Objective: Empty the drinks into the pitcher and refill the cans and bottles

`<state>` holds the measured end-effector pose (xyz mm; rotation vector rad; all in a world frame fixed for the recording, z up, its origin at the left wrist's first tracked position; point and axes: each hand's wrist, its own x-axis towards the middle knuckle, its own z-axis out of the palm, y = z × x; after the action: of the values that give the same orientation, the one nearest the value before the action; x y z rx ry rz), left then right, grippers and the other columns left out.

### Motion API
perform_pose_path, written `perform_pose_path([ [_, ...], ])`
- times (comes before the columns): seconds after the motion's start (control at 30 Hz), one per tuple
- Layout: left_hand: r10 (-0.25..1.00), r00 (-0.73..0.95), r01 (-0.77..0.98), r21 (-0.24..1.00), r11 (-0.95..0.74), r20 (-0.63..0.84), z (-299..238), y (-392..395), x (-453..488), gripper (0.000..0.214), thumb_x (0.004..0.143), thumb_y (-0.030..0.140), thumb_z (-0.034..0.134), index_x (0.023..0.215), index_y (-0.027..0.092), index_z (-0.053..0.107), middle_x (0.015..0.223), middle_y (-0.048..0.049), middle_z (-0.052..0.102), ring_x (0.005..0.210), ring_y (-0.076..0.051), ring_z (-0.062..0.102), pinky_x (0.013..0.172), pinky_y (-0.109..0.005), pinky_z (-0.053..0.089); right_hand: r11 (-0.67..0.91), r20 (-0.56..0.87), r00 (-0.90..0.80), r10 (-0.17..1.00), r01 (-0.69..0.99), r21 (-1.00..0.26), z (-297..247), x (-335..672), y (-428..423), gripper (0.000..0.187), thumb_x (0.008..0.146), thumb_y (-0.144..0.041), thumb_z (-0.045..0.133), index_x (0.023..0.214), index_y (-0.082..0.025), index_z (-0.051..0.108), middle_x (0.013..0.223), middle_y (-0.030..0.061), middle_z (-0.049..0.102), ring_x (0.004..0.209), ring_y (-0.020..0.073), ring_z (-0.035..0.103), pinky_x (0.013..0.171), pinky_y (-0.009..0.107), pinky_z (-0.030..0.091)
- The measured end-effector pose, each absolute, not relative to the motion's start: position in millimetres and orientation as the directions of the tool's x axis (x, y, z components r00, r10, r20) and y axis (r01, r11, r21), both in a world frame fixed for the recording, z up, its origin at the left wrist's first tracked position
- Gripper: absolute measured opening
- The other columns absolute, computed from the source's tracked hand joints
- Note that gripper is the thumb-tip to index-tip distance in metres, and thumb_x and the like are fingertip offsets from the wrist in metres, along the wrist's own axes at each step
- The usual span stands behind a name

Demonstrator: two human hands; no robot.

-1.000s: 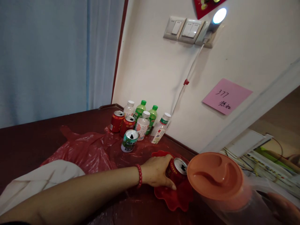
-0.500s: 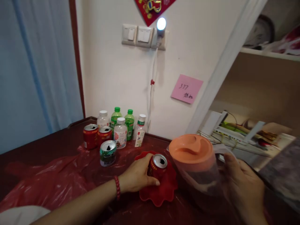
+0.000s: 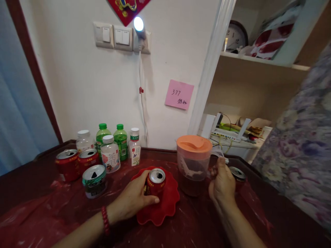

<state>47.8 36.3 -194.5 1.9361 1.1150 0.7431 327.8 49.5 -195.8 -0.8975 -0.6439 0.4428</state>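
My left hand (image 3: 134,201) is wrapped round an opened red can (image 3: 155,184) that stands upright on a red scalloped plate (image 3: 167,210). My right hand (image 3: 222,184) grips the handle of a clear pitcher (image 3: 192,168) with an orange lid (image 3: 193,143); the pitcher holds dark liquid in its lower part and rests on the table just right of the plate. A red bead bracelet (image 3: 104,220) is on my left wrist.
Two red cans (image 3: 67,164), a green can (image 3: 94,181) and several bottles (image 3: 111,156) stand at the back left on red plastic sheeting (image 3: 38,217). Another can (image 3: 238,174) is behind my right hand. A floral-patterned fabric (image 3: 297,151) fills the right side. Shelves are at the back right.
The view has swung right. The pitcher has come down from near the camera to rest on the table by the plate. My left hand stays on the red can.
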Motion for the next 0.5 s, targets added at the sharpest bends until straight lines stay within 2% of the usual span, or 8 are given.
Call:
perform_pose_path([
  [0.13, 0.891, 0.442, 0.481, 0.812, -0.330, 0.100, -192.6, 35.3, 48.2, 0.078, 0.073, 0.036, 0.078, 0.143, 0.023, 0.046, 0.143, -0.0104, 0.060, 0.127, -0.032, 0.058, 0.109, -0.043, 0.044, 0.569, 0.310, 0.728, 0.612, -0.133, -0.812, -205.4, 327.2, 55.6, 0.073, 0.065, -0.086, 0.080, 0.073, -0.021, 0.046, 0.062, -0.0079, 0.038, 0.053, 0.0101, 0.037, 0.048, 0.019, 0.036],
  [0.3, 0.884, 0.449, 0.421, 0.842, -0.337, 0.129, -195.0, 36.1, 47.3, 0.073, 0.072, 0.035, 0.078, 0.139, 0.023, 0.052, 0.143, -0.0109, 0.061, 0.128, -0.033, 0.058, 0.110, -0.044, 0.043, 0.582, 0.299, 0.729, 0.615, -0.165, -0.796, -219.5, 327.1, 61.5, 0.073, 0.067, -0.084, 0.081, 0.071, -0.020, 0.044, 0.063, -0.0077, 0.037, 0.055, 0.0094, 0.036, 0.051, 0.019, 0.034],
  [0.37, 0.885, 0.444, 0.409, 0.846, -0.341, 0.142, -199.9, 38.1, 46.2, 0.070, 0.072, 0.032, 0.079, 0.137, 0.023, 0.053, 0.142, -0.0098, 0.062, 0.128, -0.033, 0.058, 0.110, -0.043, 0.044, 0.588, 0.298, 0.735, 0.609, -0.165, -0.792, -226.2, 329.2, 64.7, 0.070, 0.072, -0.082, 0.078, 0.071, -0.020, 0.045, 0.064, -0.0071, 0.038, 0.055, 0.0093, 0.036, 0.052, 0.020, 0.034],
  [0.5, 0.884, 0.442, 0.378, 0.862, -0.339, 0.154, -209.8, 44.1, 44.4, 0.070, 0.073, 0.030, 0.080, 0.137, 0.024, 0.052, 0.138, -0.0096, 0.064, 0.127, -0.032, 0.060, 0.110, -0.044, 0.046, 0.573, 0.300, 0.761, 0.576, -0.114, -0.812, -242.5, 337.5, 76.6, 0.062, 0.094, -0.076, 0.062, 0.075, -0.019, 0.049, 0.066, -0.0048, 0.044, 0.056, 0.0116, 0.043, 0.054, 0.022, 0.038],
])
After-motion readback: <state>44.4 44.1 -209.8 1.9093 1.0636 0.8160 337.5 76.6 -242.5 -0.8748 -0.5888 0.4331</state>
